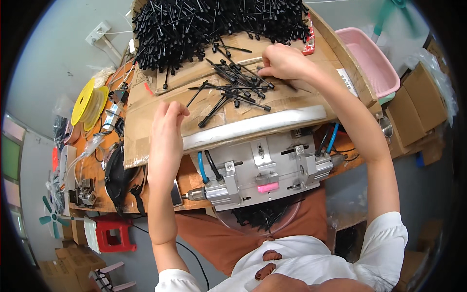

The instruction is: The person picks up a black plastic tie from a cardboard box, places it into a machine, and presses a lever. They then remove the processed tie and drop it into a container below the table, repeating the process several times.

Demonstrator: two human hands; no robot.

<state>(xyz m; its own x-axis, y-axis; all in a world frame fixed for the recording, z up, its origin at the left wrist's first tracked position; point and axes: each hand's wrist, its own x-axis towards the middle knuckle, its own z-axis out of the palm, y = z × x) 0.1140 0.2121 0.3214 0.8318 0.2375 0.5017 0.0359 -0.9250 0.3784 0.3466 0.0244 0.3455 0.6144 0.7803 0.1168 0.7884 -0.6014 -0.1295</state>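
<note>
My left hand (168, 121) is at the left of the cardboard-covered board (146, 131), thumb and fingers drawn together. A thin black rod with a thick head (196, 95) reaches out from its fingertips toward a loose heap of similar rods (238, 80). On the heap's right side is my right hand (282, 62), its fingers curled down and pinched at the board. Whatever those right fingers hold is too small and hidden to make out. A white foam strip (258, 125) runs along the board's near edge, below the loose rods.
Behind, a large pile of black rods (219, 19) fills the board. A metal fixture (262, 168) with a pink piece (268, 187) stands before my lap, above a clear bowl of rods (262, 216). A yellow spool (87, 104) is left; a pink basin (369, 63) is right.
</note>
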